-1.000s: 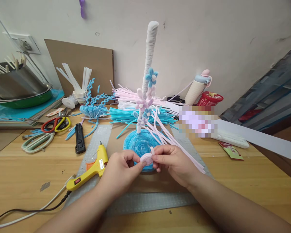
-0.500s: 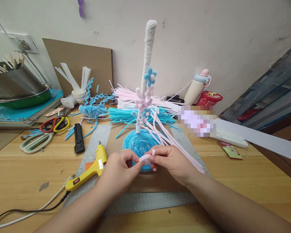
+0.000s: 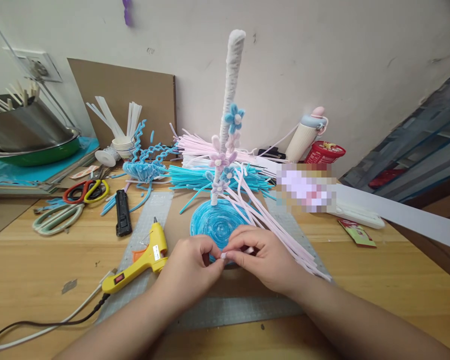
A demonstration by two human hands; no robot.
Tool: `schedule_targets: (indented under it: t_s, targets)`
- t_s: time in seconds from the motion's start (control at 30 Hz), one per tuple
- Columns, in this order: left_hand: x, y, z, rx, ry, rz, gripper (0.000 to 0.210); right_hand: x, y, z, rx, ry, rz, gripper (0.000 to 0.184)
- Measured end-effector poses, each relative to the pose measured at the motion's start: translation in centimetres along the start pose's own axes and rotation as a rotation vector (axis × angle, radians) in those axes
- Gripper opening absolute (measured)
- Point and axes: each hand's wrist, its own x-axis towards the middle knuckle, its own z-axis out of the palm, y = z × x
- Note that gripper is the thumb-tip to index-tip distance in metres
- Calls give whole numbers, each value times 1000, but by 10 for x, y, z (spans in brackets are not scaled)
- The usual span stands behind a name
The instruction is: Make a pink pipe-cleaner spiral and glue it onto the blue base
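Note:
Both of my hands meet over the front of a blue coiled disc point(image 3: 215, 220). My left hand point(image 3: 193, 260) pinches one side of a pale pink pipe cleaner point(image 3: 223, 255). My right hand point(image 3: 264, 255) pinches its other side, and a short end pokes out between those fingers. Most of the piece is hidden by fingertips. Behind rises a white wrapped stem point(image 3: 230, 75), leaning slightly right, with a blue flower point(image 3: 234, 118), a pink flower point(image 3: 219, 161) and others along its lower half. Long pale pink pipe cleaners point(image 3: 281, 235) lie beside my right hand.
A yellow glue gun point(image 3: 142, 262) lies left of my left hand, its cord trailing left. Scissors point(image 3: 58, 219), a black box cutter point(image 3: 122, 212) and bundled blue pipe cleaners point(image 3: 195, 177) lie farther back. A bottle point(image 3: 305, 135) stands at the back right. Beneath is a cutting mat point(image 3: 225, 312).
The pale pink piece, a small loop before, is now mostly covered by my fingertips. My hands have drawn closer together and slightly lower. The right-hand end has tipped from upright to sideways.

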Motion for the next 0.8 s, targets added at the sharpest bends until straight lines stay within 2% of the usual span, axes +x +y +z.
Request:
schedule_targets:
  t_s: [0.13, 0.23, 0.27, 0.33, 0.4, 0.53, 0.63, 0.8]
  targets:
    - [0, 3, -1, -101, -45, -93, 23, -3, -1, 2, -48, 35, -112, 12]
    - [1, 1, -2, -219, -44, -181, 24, -2, 3, 3, 34, 54, -9, 8]
    - [2, -1, -2, -285, -36, -208, 24, -1, 6, 3, 115, 56, 47, 11]
    - [4, -4, -2, -452, 5, -259, 27, 1, 10, 4, 308, 69, 131, 34]
    - [7, -8, -3, -622, 56, -321, 29, 2, 13, 5, 465, 107, 147, 44]
    - [10, -11, -5, -877, 95, -399, 35, 1, 16, 12, 661, 233, 176, 32]
    - [10, -13, -5, -980, 93, -397, 39, 0, 15, 21, 736, 212, 242, 24]
    - [11, -13, -1, -1024, 73, -371, 39, 0, 13, 31, 818, 205, 288, 19]
